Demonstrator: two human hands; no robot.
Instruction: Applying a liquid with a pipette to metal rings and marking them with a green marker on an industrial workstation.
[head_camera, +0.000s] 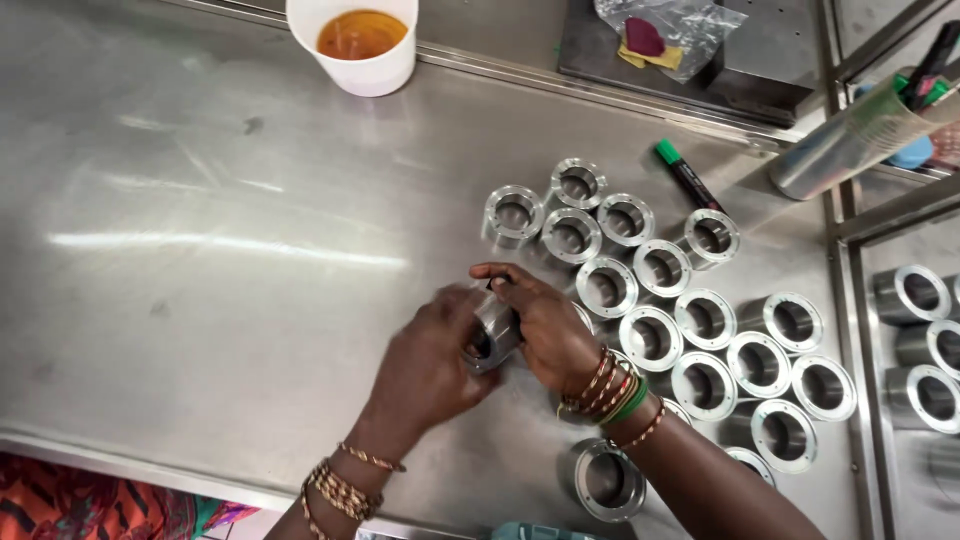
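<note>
**Both hands on one steel ring**

At centre frame I see my left hand (432, 350) and right hand (545, 325) clasping one flanged steel ring (493, 332) between them, just above the steel surface (200, 260). More rings (705, 320) stand clustered right; a white cup of amber liquid (355, 40) sits up top.

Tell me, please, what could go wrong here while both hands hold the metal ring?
1. The metal ring, gripped between left hand and right hand, could slip and knock the standing rings right beside it.
2. The white cup of orange liquid stands open at the table's far edge; a reach might spill it.
</note>
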